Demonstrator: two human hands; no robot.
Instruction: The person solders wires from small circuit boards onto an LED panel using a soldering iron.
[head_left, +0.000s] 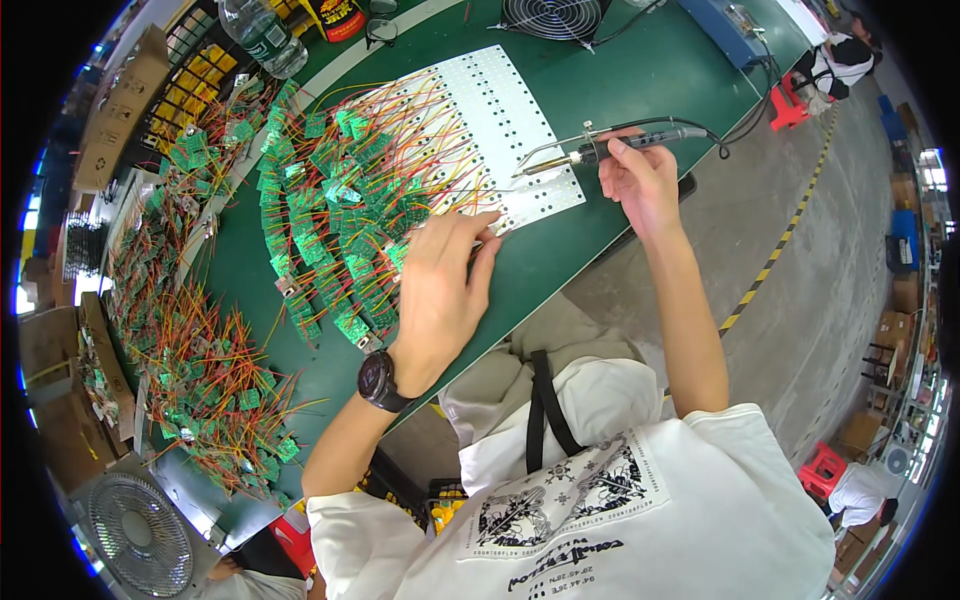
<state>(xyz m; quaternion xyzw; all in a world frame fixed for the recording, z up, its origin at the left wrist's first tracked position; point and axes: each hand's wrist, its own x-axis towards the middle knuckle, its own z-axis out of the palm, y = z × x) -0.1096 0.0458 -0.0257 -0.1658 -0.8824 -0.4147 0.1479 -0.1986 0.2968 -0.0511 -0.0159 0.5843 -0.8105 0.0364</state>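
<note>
My right hand (643,185) grips a soldering iron (560,160) that has a thin bent metal guide clamped alongside it. The iron's tip points left, over the white perforated board (535,120). At that board's near edge, my left hand (445,275) has thumb and forefinger drawn together; whatever they pinch is too small to make out. Rows of small green circuit boards (340,195) lie left of the white board. Their red and yellow wires (425,125) run across onto it. A black watch is on my left wrist.
A heap of wired green circuit boards (200,370) covers the table's left side. A plastic bottle (265,40), a black fan (553,15) and a blue box (712,30) stand at the back. The iron's black cable (745,130) runs off to the right. Other people sit further off.
</note>
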